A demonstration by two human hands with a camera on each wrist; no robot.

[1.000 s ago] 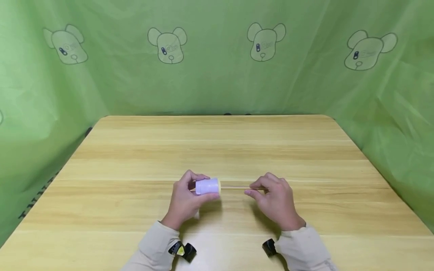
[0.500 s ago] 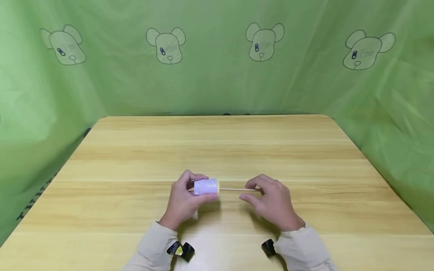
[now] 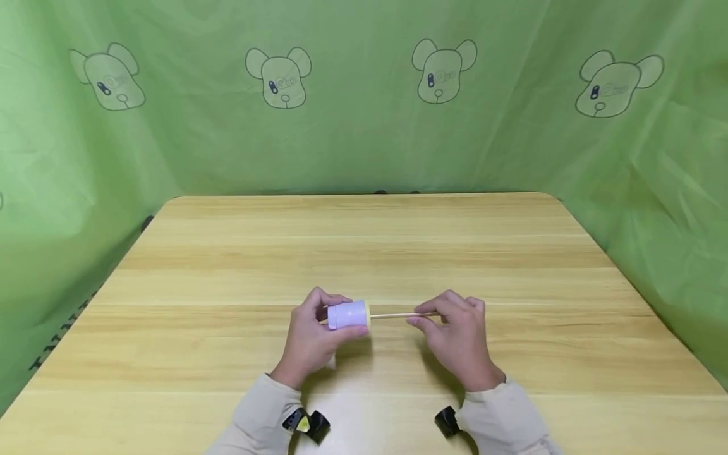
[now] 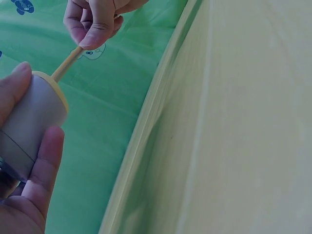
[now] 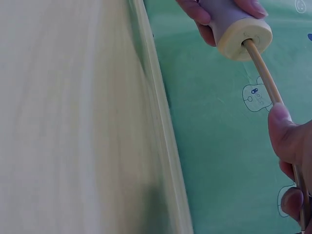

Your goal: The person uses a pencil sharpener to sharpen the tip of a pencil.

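Observation:
In the head view, my left hand (image 3: 307, 341) grips a lavender pencil sharpener (image 3: 348, 315) on its side, thumb below and fingers above. The sharpener's pale yellow end cap (image 5: 234, 41) faces right, and a hole in it takes one end of a wooden pencil (image 3: 392, 315). My right hand (image 3: 459, 338) pinches that pencil between thumb and fingertips, a short way out from the cap. The left wrist view shows the thumb and a finger on opposite sides of the sharpener's body (image 4: 34, 117). The pencil's tip is hidden inside the sharpener.
Both hands are above a wood-grain table (image 3: 364, 253), toward its near side. A green curtain (image 3: 364, 145) with printed bear heads encloses the back and sides. Black devices (image 3: 447, 422) sit at both cuffs.
Half a second ago the right thumb and fingers were spread off the pencil; now they pinch it again. The left hand keeps its grip on the sharpener, nearly still.

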